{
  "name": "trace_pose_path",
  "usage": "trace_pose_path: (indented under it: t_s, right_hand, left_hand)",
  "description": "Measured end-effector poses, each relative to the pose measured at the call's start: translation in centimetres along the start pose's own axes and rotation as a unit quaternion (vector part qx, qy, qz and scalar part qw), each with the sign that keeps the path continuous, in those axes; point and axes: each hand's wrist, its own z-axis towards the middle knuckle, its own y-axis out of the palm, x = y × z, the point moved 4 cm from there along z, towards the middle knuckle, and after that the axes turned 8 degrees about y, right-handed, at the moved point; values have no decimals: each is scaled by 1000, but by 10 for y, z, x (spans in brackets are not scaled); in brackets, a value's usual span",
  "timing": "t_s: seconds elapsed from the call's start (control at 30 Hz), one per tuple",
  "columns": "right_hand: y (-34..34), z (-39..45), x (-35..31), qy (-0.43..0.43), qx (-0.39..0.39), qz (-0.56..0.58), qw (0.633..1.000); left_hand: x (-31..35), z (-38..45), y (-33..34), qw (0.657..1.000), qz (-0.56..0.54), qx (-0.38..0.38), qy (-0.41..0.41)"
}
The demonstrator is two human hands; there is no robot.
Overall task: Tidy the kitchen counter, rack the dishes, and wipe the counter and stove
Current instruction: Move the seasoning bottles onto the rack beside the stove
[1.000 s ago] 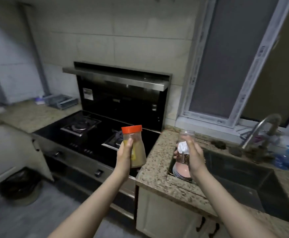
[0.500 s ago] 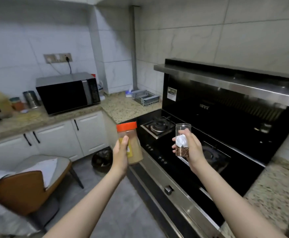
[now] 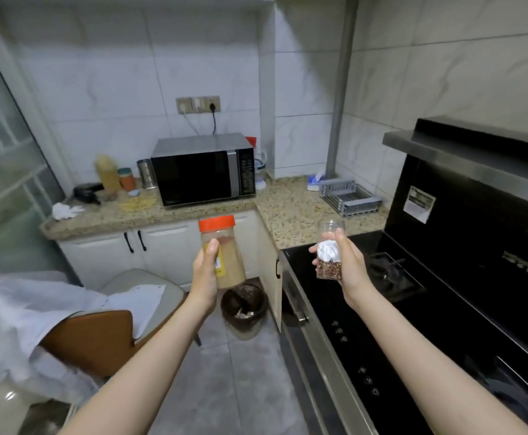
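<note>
My left hand point(image 3: 205, 271) grips a tall plastic jar point(image 3: 228, 262) with a red lid and tan powder inside, held upright above the floor. My right hand point(image 3: 349, 268) holds a small clear glass jar point(image 3: 330, 243) with a white label and reddish-brown spice at its bottom, over the front left corner of the black stove point(image 3: 391, 309). The speckled granite counter point(image 3: 290, 211) runs along the back wall and turns the corner toward the stove.
A microwave point(image 3: 204, 169) stands on the counter, with bottles, a metal cup point(image 3: 146, 173) and a white cloth point(image 3: 65, 210) to its left. A wire dish rack point(image 3: 349, 197) sits by the stove. A bin point(image 3: 243, 306), an open cabinet door point(image 3: 270, 271) and a chair point(image 3: 93, 337) are below.
The view has swung left from the sink and stove to the microwave corner. Both hands still hold their jars out in front.
</note>
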Motion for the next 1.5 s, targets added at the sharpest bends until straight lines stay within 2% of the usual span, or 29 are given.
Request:
trace_pose_path:
  t_s: [0.27, 0.37, 0.5, 0.63, 0.8, 1.03, 1.17, 1.37, 1.5]
  right_hand:
    - [32, 101, 6, 7, 2, 13, 1000]
    - [42, 152, 6, 5, 32, -11, 999]
    - [63, 223, 10, 20, 66, -48, 996]
    - [70, 298, -4, 12, 104, -148, 983]
    - [60, 369, -31, -16, 187, -163, 969]
    - [21, 455, -24, -10, 265, -115, 957]
    - [-6, 509, -18, 6, 305, -125, 944]
    - [-72, 605, 6, 30, 376, -129, 917]
    - [-133, 660, 28, 49, 416, -123, 900]
  left_hand:
    - [-33, 97, 1, 998, -50, -1, -27]
    - [-63, 143, 3, 994, -86, 11, -63]
    - [-95, 208, 5, 994, -78, -4, -71]
    - [-112, 289, 8, 994, -68, -38, -70]
    - [-132, 370, 23, 992, -66, -76, -71]
    - [-181, 452, 89, 986, -70, -117, -101]
    - [-208, 492, 130, 979, -47, -161, -112]
    - [-267, 573, 218, 968, 16, -216, -123]
    - [-327, 615, 291, 946, 99, -273, -147]
